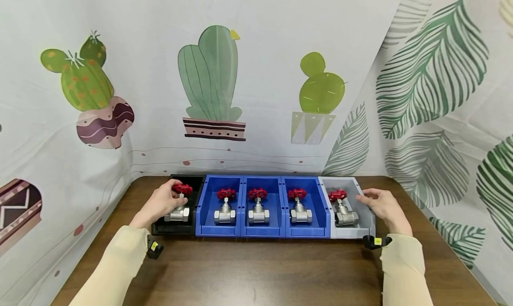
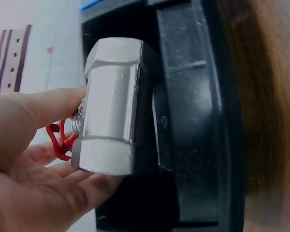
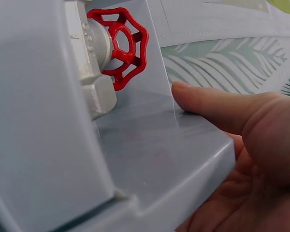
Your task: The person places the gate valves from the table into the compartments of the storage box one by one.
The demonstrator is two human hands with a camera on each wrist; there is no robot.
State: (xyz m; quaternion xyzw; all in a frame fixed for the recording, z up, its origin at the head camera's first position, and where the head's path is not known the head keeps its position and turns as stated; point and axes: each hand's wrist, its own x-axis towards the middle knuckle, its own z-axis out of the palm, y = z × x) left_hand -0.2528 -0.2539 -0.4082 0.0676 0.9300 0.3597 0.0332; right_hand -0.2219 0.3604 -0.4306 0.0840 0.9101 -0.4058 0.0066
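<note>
At the left end of the row, my left hand (image 1: 161, 201) grips a metal gate valve (image 1: 177, 214) with a red handwheel, in or just over the black bin (image 1: 172, 230). Thumb and fingers close around the stem side of that valve (image 2: 111, 104), and the red wheel (image 2: 63, 142) shows between them in the left wrist view. At the opposite end, my right hand (image 1: 385, 206) pinches the side wall of the grey bin (image 1: 352, 231), thumb over the wall and fingers outside. Another red-wheeled valve (image 1: 345, 218) lies inside this bin, apart from the hand.
Between the black and grey bins stand three blue bins (image 1: 262, 231), each with a similar red-wheeled valve (image 1: 258, 214). The bins adjoin one another on the brown wooden table (image 1: 256, 270). A printed cloth (image 1: 264, 74) with cacti and leaves hangs behind and beside the table.
</note>
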